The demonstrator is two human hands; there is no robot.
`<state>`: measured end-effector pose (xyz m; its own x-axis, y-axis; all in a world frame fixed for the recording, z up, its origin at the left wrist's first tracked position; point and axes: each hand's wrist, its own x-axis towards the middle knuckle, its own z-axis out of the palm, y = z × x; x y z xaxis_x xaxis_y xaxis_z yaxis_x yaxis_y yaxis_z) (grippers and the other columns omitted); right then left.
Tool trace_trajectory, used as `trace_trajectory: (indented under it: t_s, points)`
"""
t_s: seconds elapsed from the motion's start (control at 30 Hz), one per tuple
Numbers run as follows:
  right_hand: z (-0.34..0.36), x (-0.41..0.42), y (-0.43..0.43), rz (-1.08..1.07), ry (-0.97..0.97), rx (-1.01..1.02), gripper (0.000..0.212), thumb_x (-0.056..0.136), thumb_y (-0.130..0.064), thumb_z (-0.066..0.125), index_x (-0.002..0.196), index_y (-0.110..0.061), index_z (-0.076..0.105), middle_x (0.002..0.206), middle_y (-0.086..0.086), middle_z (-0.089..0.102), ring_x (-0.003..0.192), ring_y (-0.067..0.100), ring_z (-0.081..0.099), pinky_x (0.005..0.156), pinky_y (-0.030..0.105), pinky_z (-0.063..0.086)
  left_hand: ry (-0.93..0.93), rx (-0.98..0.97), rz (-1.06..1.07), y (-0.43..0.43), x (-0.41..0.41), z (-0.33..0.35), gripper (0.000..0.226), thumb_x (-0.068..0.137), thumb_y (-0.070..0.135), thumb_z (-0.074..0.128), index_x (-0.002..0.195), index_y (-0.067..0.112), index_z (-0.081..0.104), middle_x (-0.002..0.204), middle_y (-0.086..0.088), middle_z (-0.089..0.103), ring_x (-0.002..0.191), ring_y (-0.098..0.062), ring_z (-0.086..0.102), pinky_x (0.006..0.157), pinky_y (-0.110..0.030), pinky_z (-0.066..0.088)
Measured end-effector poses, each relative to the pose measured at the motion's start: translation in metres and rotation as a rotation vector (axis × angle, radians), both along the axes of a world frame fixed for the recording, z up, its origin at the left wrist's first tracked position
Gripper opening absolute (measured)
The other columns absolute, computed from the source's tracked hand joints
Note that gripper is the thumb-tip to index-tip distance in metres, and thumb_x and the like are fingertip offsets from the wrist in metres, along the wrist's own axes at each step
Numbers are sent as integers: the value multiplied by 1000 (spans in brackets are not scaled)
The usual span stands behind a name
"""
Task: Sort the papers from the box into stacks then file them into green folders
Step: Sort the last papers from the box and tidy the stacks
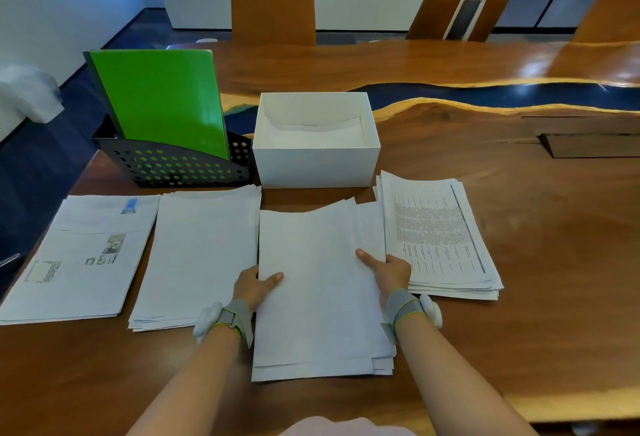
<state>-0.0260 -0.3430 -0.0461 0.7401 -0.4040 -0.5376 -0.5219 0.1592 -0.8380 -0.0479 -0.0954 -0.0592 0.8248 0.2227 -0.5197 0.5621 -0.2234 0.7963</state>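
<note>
1. The left hand (258, 285) holds the left edge of the middle stack (318, 297). Its thumb lies on top of the paper, and the other fingers go under the edge, where they are hidden.
2. The right hand (388, 269) takes the right edge in the same way, with the thumb on top and the fingers out of sight below. Both hands are therefore closed on this one stack.
3. The middle stack is directly in front of the white box (315, 165), on the person's side. Its sheets are not squared, and the far edges fan out. I cannot tell if it rests fully on the table (536, 262) or is a little lifted.
4. In front of the box and to its right lies the printed stack (436, 234), just beside the right hand. In front and to the left lies the plain stack (201, 252), and further left the stack with pictures (79, 255).
5. Just left of the box, the green folders (159, 99) stand upright in a black holder (180, 167). None is taken out.
6. Inside the box, some white sheets (311, 134) seem to lie at the bottom.
7. In my judgement the sorting is nearly done, with four stacks made and perhaps a few papers left in the box. The filing is not yet begun, and tidying this stack looks like the preparation for it.
</note>
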Motion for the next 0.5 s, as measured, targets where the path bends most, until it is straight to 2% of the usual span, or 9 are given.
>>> trace_trajectory:
  t_s: [0.03, 0.1, 0.13, 0.2, 0.3, 0.43, 0.5]
  points:
    - [1, -1, 1, 5, 4, -4, 33, 60, -17, 89, 71, 3, 65, 77, 14, 69, 71, 25, 61, 74, 38, 58, -10, 21, -16, -2, 0, 0, 37, 83, 22, 73, 115, 6, 64, 114, -14, 67, 103, -30, 63, 94, -45, 50]
    - [5, -1, 3, 5, -7, -48, 36, 65, -20, 87, 58, 0, 57, 59, 8, 54, 57, 20, 47, 55, 29, 50, -43, 82, -14, -4, 2, 1, 36, 84, 24, 71, 115, 7, 64, 113, -12, 67, 102, -28, 63, 93, -40, 51]
    - [6, -1, 3, 0, -15, -79, 48, 70, -21, 84, 48, -10, 43, 51, 2, 38, 51, 18, 33, 44, 24, 35, -54, 125, 0, -3, 3, 2, 36, 85, 25, 70, 115, 6, 65, 113, -13, 67, 102, -28, 62, 91, -37, 50]
    - [4, 0, 2, -2, -5, -168, 62, 80, -20, 75, 49, -20, 21, 51, -4, 18, 50, 15, 16, 43, 24, 16, -62, 217, 44, 2, 5, 5, 34, 87, 25, 67, 113, 4, 65, 114, -15, 66, 103, -29, 61, 88, -32, 48]
    - [2, 2, -3, 35, 25, -274, 58, 87, -13, 66, 50, -18, 21, 52, -2, 18, 50, 15, 16, 46, 26, 14, -72, 289, 138, 18, 7, 6, 33, 88, 23, 65, 112, 0, 64, 115, -18, 65, 106, -33, 60, 88, -33, 46]
    - [0, 3, -4, 59, 31, -301, 47, 85, -6, 64, 51, -12, 33, 54, 3, 33, 54, 16, 28, 54, 24, 28, -51, 314, 202, 38, 8, 6, 36, 90, 21, 63, 120, 1, 60, 121, -19, 62, 112, -37, 56, 96, -40, 45]
    - [-1, 4, -2, 73, 10, -327, 52, 84, -2, 63, 48, -16, 28, 49, -2, 28, 50, 14, 23, 48, 24, 21, -46, 301, 209, 41, 8, 6, 37, 90, 20, 63, 122, 2, 59, 122, -19, 62, 113, -37, 56, 96, -40, 44]
